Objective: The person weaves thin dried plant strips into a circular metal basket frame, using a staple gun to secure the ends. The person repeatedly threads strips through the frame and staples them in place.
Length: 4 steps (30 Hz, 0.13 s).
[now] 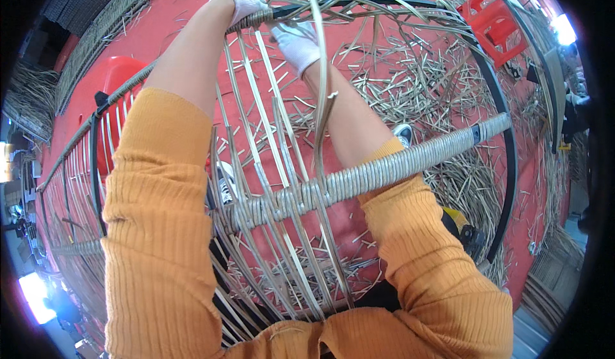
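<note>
A curved dark frame (pixel 496 89) stands before me, partly bound with greyish wicker strands. My left hand (pixel 242 4), in a white glove, closes over the far rail where the wrapping (pixel 259 18) ends; its fingertips are mostly hidden. Just right of it and below the rail, my right hand (pixel 298 46), also gloved, has bent fingers around a wicker strand (pixel 320 51) that loops up over the rail and hangs down. Long pale strips (pixel 262 96) run from the rail across the wrapped crossbar (pixel 384 167) toward my body. Loose strands (pixel 384 7) trail along the rail's right part.
Cut wicker scraps (pixel 410 87) litter the red floor (pixel 166 13). A red plastic stool (pixel 496 29) stands at the far right, and a red chair (pixel 118 71) is behind the frame's left side. Bundles of strands (pixel 29 96) lie at the far left. My shoes show below the frame.
</note>
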### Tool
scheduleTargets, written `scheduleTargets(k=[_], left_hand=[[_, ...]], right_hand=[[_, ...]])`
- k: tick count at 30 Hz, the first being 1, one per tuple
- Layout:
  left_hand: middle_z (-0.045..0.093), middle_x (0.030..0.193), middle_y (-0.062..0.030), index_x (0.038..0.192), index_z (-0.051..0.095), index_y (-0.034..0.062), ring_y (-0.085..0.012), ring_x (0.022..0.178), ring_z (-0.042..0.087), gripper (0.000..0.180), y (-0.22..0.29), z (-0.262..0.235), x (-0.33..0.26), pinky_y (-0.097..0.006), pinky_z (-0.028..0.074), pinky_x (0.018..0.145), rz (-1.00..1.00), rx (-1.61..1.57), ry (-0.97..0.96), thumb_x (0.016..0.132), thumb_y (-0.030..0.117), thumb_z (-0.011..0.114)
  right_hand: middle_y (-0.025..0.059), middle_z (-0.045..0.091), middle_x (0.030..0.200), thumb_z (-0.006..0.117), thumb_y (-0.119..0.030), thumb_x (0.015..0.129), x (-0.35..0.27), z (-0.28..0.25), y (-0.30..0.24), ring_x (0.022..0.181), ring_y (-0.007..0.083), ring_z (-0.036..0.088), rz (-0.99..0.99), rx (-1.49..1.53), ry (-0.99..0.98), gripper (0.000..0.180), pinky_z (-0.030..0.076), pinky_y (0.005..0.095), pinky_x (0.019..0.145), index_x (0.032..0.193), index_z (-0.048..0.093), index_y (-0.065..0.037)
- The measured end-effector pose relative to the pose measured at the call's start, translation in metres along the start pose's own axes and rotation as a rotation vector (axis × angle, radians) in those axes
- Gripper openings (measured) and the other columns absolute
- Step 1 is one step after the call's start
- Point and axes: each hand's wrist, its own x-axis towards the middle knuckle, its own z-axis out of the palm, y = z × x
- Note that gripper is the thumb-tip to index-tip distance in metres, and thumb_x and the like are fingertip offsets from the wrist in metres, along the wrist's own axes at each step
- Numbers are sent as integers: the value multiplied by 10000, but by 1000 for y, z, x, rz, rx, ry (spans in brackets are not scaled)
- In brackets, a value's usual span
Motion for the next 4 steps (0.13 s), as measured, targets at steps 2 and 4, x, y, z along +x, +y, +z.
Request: scheduleTargets(k=[2,4], left_hand=[[733,897,-77,1002,781,155,-220,783,692,396,11,-3,-1,-382,547,736,-172,213,103,846,501,665],[745,954,-103,1008,788,147,-234,866,714,354,20,-15,-20,-379,554,809,-253,41,277,844,443,682]], right_hand=[[149,656,1261,429,-251,1031,-7,-7,-5,1123,237,645,6,-511,17,348,481,385,982,1233,669,-102],[182,601,1371,473,-347,1016,-44,0,-16,1244,214,602,154,-240,219,415,426,375,1087,1303,646,-103]])
